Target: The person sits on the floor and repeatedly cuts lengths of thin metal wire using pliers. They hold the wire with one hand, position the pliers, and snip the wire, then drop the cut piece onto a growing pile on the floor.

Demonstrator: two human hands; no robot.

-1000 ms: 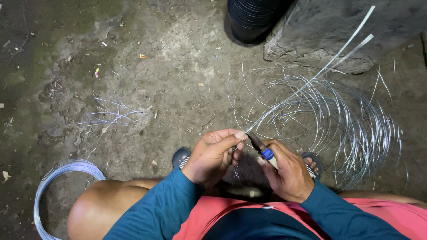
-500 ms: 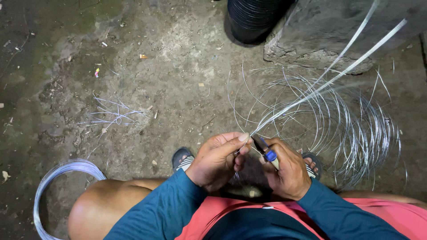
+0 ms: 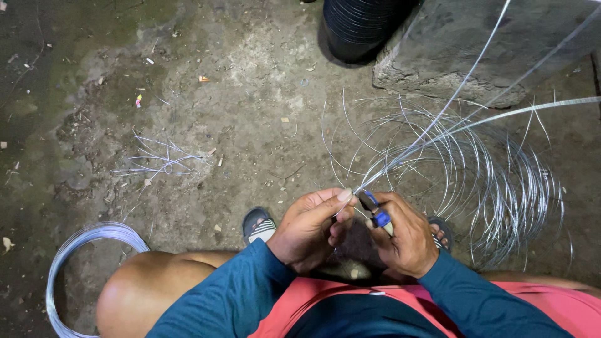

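Observation:
I crouch over a dirt floor. My left hand [image 3: 310,226] pinches a bundle of thin silver wires [image 3: 438,128] between thumb and fingers; the wires run up and to the right from the pinch. My right hand [image 3: 405,236] grips blue-handled pliers [image 3: 374,211], whose jaws meet the wires just beside my left thumb. Both hands are close together above my feet in sandals [image 3: 258,225].
Loose silver wire loops [image 3: 501,188] lie spread on the ground at right. A tight wire coil [image 3: 69,263] lies at lower left, short cut wire pieces [image 3: 156,164] at middle left. A black ribbed cylinder [image 3: 360,28] and a stone block [image 3: 463,56] stand at the top.
The held wire ends have swung lower and to the right. My hands stayed together, the pliers still at the wires.

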